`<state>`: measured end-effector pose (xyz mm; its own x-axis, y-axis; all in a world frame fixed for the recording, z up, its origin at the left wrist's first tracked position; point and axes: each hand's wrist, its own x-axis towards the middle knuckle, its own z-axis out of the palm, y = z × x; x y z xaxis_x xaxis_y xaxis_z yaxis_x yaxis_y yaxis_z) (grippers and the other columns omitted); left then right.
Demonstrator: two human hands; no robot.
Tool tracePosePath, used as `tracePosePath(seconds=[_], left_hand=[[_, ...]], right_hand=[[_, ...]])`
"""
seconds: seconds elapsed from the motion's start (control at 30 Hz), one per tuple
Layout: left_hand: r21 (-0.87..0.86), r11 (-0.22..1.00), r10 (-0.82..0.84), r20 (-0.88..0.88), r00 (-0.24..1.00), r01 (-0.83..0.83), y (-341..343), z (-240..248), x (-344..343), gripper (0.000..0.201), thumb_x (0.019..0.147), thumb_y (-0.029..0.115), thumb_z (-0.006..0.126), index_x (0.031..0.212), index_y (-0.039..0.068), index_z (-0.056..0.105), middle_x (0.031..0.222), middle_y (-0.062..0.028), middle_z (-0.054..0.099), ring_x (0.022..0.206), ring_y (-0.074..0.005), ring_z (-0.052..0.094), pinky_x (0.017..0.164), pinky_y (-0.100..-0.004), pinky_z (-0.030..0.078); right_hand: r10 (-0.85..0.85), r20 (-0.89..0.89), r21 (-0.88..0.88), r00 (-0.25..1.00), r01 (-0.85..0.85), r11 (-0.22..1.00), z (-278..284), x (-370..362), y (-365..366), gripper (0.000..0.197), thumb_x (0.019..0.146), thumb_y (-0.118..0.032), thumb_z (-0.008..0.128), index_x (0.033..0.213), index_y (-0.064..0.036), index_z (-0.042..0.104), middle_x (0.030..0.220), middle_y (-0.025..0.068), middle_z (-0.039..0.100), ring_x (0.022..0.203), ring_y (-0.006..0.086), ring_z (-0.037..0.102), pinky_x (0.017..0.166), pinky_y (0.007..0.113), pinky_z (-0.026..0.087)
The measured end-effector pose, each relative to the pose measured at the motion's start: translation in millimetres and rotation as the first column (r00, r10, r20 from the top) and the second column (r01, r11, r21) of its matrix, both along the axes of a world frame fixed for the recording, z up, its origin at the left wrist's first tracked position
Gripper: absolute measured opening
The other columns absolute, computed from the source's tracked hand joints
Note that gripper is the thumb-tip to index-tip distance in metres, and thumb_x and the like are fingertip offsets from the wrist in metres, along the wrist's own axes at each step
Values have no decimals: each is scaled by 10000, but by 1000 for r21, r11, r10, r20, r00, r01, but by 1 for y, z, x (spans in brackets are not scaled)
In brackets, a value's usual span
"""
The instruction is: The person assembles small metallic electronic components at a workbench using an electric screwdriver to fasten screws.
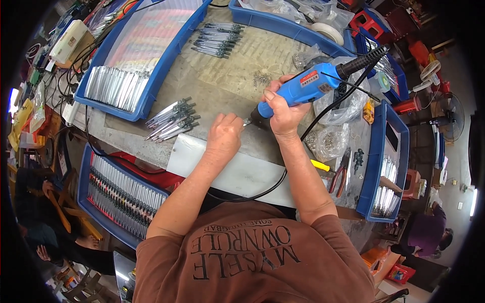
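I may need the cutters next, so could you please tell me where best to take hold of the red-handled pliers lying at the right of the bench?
Grip the red-handled pliers by their two handles, coming from the near bench edge: the handles point toward the person, slightly spread, while the dark jaws point away.

Cluttered grey workbench (242, 65), red stools (371, 22)

Right hand (284, 112) wrapped around blue electric screwdriver (303, 88), tip down at bench (237, 65). Left hand (224, 135) fisted beside tip, held item hidden. Loose metal parts pile (172, 120) just left. Red-handled pliers (341, 174) near right blue tray (376, 166).
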<state>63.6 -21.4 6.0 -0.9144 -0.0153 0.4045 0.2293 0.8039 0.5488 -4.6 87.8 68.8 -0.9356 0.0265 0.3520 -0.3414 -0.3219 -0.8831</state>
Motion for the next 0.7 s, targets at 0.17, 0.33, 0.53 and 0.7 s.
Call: tracePosePath(seconds=[0.17,0.33,0.53,0.7], left_hand=[[13,1000,3,-10,1000,-2,0,0,1,85,631,27,613,681,35,545,721,-80,524,682,-280,489,620,-358,431],[8,1000,5,-8,1000,-5,0,-1,-1,84,629,27,615,685,37,553,717,-78,525,682,-275,489,620,-358,430],[17,1000,10,-7,1000,-10,2,2,-1,50,628,10,582,656,40,554,709,-80,527,675,-262,485,617,-345,427],[24,1000,17,8,1000,-17,2,0,-1,34,636,14,575,650,41,560,694,-79,523,668,-259,482,620,-346,425]], right_hand=[[24,-20,23,1000,-23,999,1,0,-2,334,617,-2,569,924,5,439,716,67,500,581,147,516,500,286,456],[21,-24,71,999,-19,997,-2,-4,-11,318,623,25,560,917,1,442,715,61,497,588,131,511,504,274,454],[4,-89,271,996,20,962,0,-8,-23,212,619,30,565,811,-11,486,682,30,509,605,86,496,515,233,421],[3,-119,452,993,52,891,3,-10,-31,229,604,-4,591,808,-18,488,671,-3,512,599,71,487,530,222,409]])
